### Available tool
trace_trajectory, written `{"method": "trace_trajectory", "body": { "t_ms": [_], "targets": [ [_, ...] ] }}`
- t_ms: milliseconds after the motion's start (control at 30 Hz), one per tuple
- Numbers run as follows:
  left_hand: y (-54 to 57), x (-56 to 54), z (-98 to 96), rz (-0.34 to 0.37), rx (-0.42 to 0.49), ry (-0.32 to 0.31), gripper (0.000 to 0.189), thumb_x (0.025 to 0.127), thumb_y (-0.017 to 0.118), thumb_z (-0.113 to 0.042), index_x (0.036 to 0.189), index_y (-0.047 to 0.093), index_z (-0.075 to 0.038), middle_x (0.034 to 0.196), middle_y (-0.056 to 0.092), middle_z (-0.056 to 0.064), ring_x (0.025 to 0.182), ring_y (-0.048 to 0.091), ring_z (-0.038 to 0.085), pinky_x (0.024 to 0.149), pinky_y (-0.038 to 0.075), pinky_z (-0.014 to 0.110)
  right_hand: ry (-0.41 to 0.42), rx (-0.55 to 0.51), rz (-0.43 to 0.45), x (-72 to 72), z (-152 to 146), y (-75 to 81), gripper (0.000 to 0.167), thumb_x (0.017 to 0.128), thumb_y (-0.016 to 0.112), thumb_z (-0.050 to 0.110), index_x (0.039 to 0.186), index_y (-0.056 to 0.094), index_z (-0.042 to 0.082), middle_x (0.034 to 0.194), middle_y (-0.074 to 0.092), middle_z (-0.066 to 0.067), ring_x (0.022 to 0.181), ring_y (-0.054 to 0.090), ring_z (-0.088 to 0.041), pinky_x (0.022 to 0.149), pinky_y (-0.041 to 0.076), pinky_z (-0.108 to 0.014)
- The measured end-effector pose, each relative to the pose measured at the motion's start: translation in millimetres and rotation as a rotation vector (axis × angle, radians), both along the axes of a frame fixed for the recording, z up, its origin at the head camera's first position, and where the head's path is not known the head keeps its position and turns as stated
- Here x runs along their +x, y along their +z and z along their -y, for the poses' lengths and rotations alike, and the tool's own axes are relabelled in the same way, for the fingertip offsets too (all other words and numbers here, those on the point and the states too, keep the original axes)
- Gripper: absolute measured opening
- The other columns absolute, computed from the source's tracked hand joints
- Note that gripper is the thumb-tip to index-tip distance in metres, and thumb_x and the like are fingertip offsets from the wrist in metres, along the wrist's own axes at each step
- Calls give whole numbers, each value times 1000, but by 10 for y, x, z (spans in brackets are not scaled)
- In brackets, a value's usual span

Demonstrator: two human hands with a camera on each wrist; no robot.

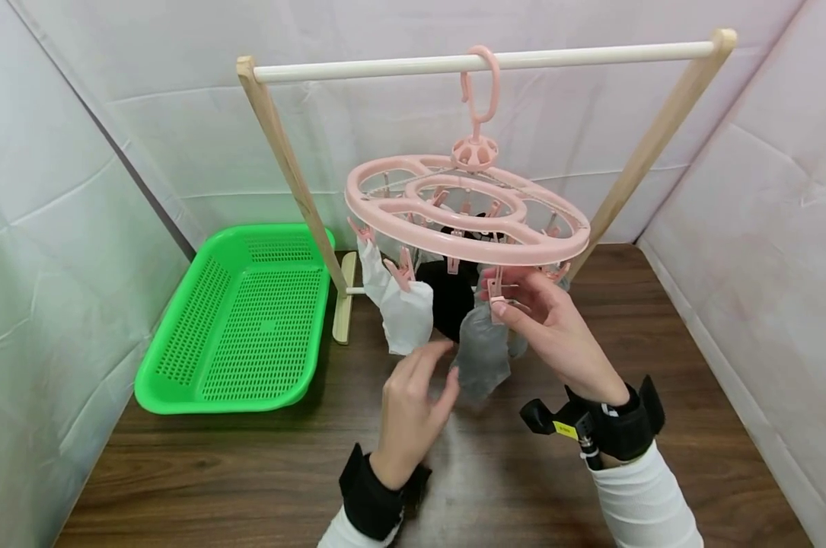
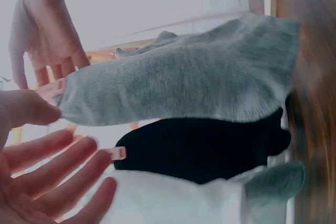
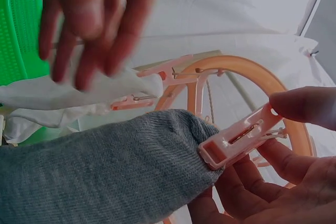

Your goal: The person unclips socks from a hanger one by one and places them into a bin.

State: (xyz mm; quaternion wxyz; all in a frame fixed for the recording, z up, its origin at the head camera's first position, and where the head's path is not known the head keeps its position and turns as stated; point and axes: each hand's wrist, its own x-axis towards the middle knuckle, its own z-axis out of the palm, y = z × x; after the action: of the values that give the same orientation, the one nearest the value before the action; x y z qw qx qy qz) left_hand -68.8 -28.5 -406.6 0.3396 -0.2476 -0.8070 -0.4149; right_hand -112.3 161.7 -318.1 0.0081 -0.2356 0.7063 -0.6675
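Observation:
A pink round clip hanger holds several socks on its small clips. My right hand pinches one pink clip between thumb and fingers at the hanger's near side. That clip's end meets the tip of a grey sock, which hangs down. My left hand is beside the grey sock with its fingers spread loosely, holding nothing. In the left wrist view a black sock hangs next to the grey one. White socks are clipped at the left of the hanger.
The hanger's hook sits on a white rod between wooden posts. To the left, a green basket stands on the brown wooden table. White sheets enclose the sides and back.

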Motion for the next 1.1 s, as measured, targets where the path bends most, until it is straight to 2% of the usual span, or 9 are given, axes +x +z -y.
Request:
{"method": "trace_trajectory", "body": {
  "t_ms": [133, 267, 367, 433, 500, 633, 700, 833, 1100],
  "targets": [
    [37, -207, -38, 97, 131, -139, 48, 84, 74, -4, 127, 54, 4, 123, 60, 16, 114, 58, 23, 95, 46, 37, 14, 46, -24, -30, 37, -16, 34, 97, 56, 2, 130, 52, -2, 124, 54, -21, 114, 54, -29, 88, 49, -30],
    [20, -362, -79, 216, 235, -281, 58, 81, 77, -3, 132, 50, 2, 128, 57, 16, 116, 57, 22, 96, 45, 38, 31, 62, -6, -44, 77, -33, 33, 97, 57, 5, 130, 53, 0, 122, 56, -16, 115, 53, -32, 88, 48, -30],
    [-3, -435, -93, 318, 289, -389, 56, 82, 75, 0, 132, 50, -2, 125, 59, 13, 109, 59, 18, 90, 48, 36, 40, 53, 18, -38, 96, -23, 34, 98, 56, 7, 131, 52, 1, 122, 56, -13, 115, 53, -31, 88, 47, -30],
    [28, -440, -90, 370, 308, -437, 50, 84, 73, 3, 129, 53, -1, 116, 63, 13, 94, 60, 16, 79, 49, 33, 38, 54, 26, -33, 103, -13, 34, 98, 56, 8, 131, 52, 1, 123, 56, -12, 115, 53, -29, 88, 47, -30],
    [105, -405, -82, 391, 313, -452, 38, 85, 69, 7, 121, 57, 3, 104, 66, 17, 81, 58, 15, 69, 47, 32, 42, 53, 32, -30, 106, -3, 34, 98, 56, 9, 131, 51, 0, 124, 56, -12, 116, 53, -27, 89, 47, -30],
    [268, -323, -76, 400, 330, -454, 15, 86, 61, 14, 101, 61, 12, 89, 65, 24, 73, 57, 13, 63, 47, 26, 56, 48, 22, -42, 113, 7, 35, 99, 55, 7, 132, 50, -1, 123, 56, -16, 113, 55, -29, 87, 48, -30],
    [257, -329, -80, 399, 338, -447, 9, 87, 59, 15, 96, 61, 13, 86, 64, 25, 73, 57, 12, 63, 47, 23, 61, 38, 13, -49, 125, 8, 35, 99, 54, 6, 133, 50, -2, 122, 57, -16, 112, 56, -29, 85, 49, -29],
    [236, -321, -76, 394, 353, -442, 6, 88, 57, 15, 93, 61, 14, 76, 59, 22, 61, 46, 7, 56, 37, 22, 73, 12, 13, -37, 161, -2, 37, 99, 54, 5, 134, 48, -4, 121, 58, -16, 111, 57, -25, 84, 49, -29],
    [193, -278, -77, 394, 346, -400, 4, 88, 58, 15, 87, 58, 11, 62, 41, 6, 52, 33, 3, 50, 29, 21, 84, -47, 9, -17, 203, -68, 32, 100, 51, 2, 130, 47, -8, 124, 56, -18, 115, 56, -23, 88, 49, -29]
  ]
}}
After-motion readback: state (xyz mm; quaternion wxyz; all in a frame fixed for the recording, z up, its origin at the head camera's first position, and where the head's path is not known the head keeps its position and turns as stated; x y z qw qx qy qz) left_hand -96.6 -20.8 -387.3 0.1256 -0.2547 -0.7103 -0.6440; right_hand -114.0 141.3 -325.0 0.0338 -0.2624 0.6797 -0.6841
